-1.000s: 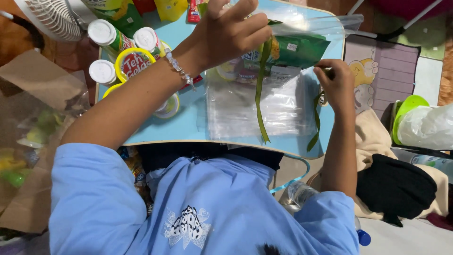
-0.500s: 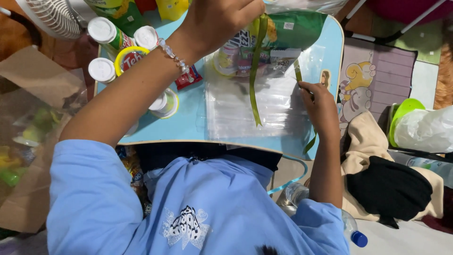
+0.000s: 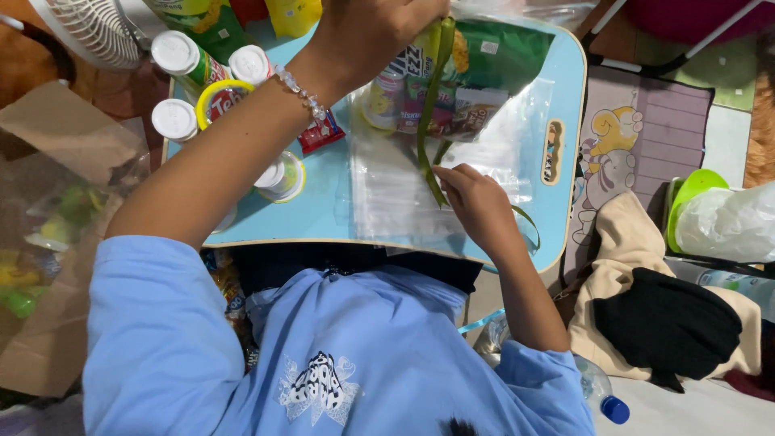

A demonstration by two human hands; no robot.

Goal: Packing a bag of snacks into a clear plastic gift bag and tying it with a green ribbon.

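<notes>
My left hand (image 3: pixel 379 36), with a bead bracelet at the wrist, is raised over the small blue table (image 3: pixel 323 214) and grips the upper end of a green ribbon (image 3: pixel 432 105) along with the top of a clear plastic bag (image 3: pixel 452 97) filled with snack packets. My right hand (image 3: pixel 476 202) sits lower, near the table's front edge, pinching the same ribbon where it hangs down over flat clear plastic bags (image 3: pixel 395 202). The ribbon's tail loops off the table edge to the right.
Several white-capped bottles (image 3: pixel 176 121) and a yellow-rimmed tub (image 3: pixel 214 101) stand at the table's left. A white fan (image 3: pixel 89 28) is at top left, brown paper bags (image 3: pixel 56 145) at the left. Clothes (image 3: pixel 662 323), a green container (image 3: pixel 694 194) and a water bottle (image 3: pixel 601 396) lie on the right.
My right hand slid left and down along the ribbon toward the table's middle. My left hand rose higher, lifting the ribbon and snack bag.
</notes>
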